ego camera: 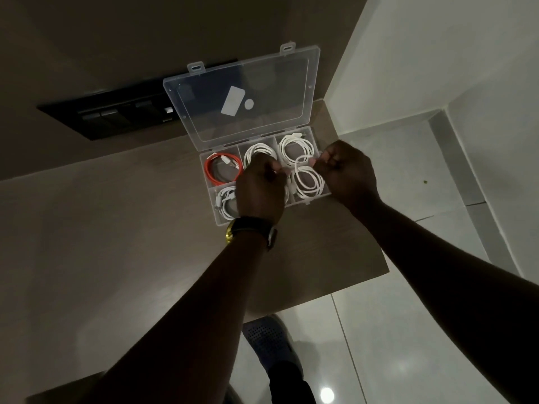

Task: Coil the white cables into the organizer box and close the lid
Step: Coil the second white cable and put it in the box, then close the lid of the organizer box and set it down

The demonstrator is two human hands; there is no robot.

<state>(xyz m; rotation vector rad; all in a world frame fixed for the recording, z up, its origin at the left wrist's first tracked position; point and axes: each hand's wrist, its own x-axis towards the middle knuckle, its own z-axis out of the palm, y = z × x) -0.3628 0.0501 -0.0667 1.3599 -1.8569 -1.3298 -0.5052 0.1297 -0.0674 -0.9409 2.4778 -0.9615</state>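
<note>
White cable (308, 182) coil between both hands (259, 188), apparently pinched shut on it.

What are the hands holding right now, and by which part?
Both hands, left hand and right hand, pinch a white cable by its upper loop, over the organizer box's near right compartment.

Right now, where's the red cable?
In the head view, the red cable lies coiled in the organizer box's far left compartment, beside a white coil, just left of the left hand.
</note>
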